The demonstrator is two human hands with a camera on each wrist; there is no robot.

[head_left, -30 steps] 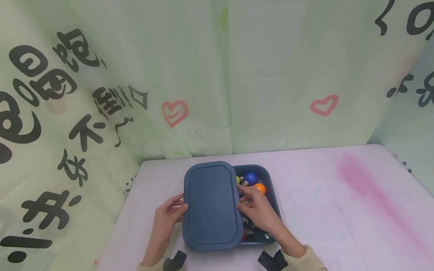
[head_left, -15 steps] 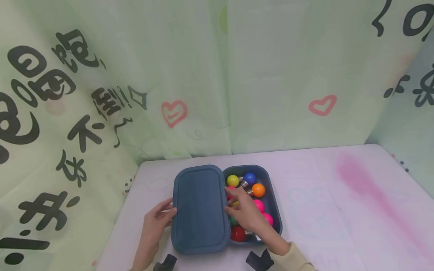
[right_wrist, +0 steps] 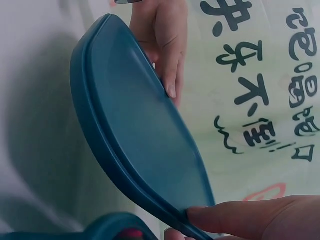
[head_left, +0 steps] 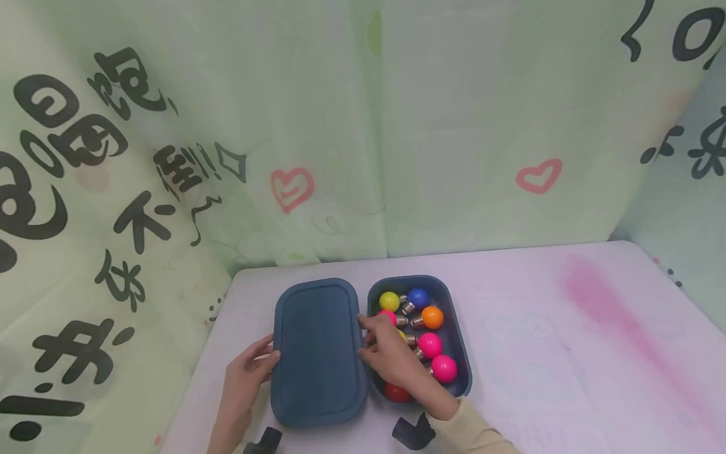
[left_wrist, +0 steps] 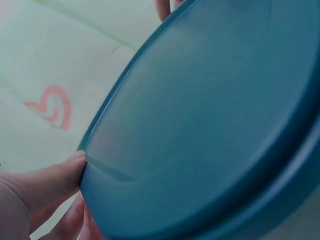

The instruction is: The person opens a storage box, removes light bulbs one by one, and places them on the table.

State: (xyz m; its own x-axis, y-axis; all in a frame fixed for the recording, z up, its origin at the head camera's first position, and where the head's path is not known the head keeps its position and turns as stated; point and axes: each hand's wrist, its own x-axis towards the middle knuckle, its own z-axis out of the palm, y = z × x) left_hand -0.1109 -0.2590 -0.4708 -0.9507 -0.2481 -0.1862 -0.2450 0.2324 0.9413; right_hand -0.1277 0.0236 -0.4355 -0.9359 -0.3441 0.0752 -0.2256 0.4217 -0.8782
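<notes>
A dark blue rounded rectangular lid point(head_left: 319, 353) is held level between both hands, just left of an open box of the same blue point(head_left: 460, 340). My left hand point(head_left: 244, 378) pinches its left edge, thumb on top and fingers beneath. On the opposite edge, my right hand point(head_left: 391, 353) pinches it the same way, its forearm crossing over the box. In the right wrist view the lid point(right_wrist: 135, 110) hangs above the table, with a shadow below it. Inside the box lie several coloured bulbs with screw bases, among them a blue bulb point(head_left: 418, 297) and an orange bulb point(head_left: 433, 317). My right hand covers some bulbs.
A pale pink table point(head_left: 544, 353) carries a darker pink streak on its right side. Behind and to the left hangs a light green curtain point(head_left: 454, 126) with black lettering and red hearts. A black strap piece point(head_left: 413, 432) sits at my right wrist.
Both hands have carried the lid leftward off the box. More of the bulbs and the box's left rim have come into sight. The box has stayed in place.
</notes>
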